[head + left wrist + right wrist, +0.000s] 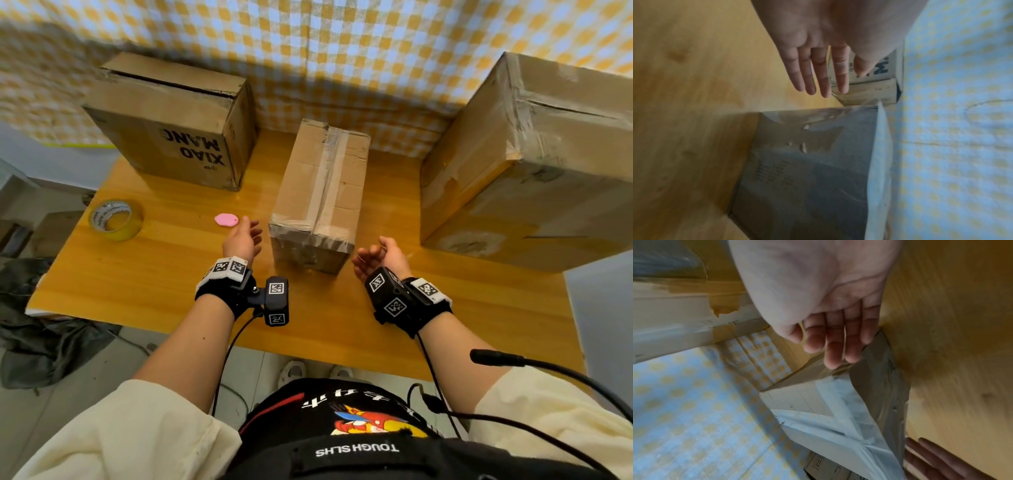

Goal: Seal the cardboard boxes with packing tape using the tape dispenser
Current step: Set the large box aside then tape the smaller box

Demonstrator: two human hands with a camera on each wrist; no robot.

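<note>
Your left hand (242,240) and right hand (378,256) hover palms inward on either side of the small taped box (318,195), each grip released, fingers straight and holding nothing; neither touches the cardboard. Bare tabletop (137,291) stretches between your wrists and the near edge. Left of your left hand lie a pink cutter (226,219) and a roll of packing tape (115,220), the roll near the tabletop's left edge. At the back left stands the printed box (171,120), its top flaps gaping; at the right the large box (527,164) overhangs the tabletop's right edge. Open lanes separate all three boxes.
</note>
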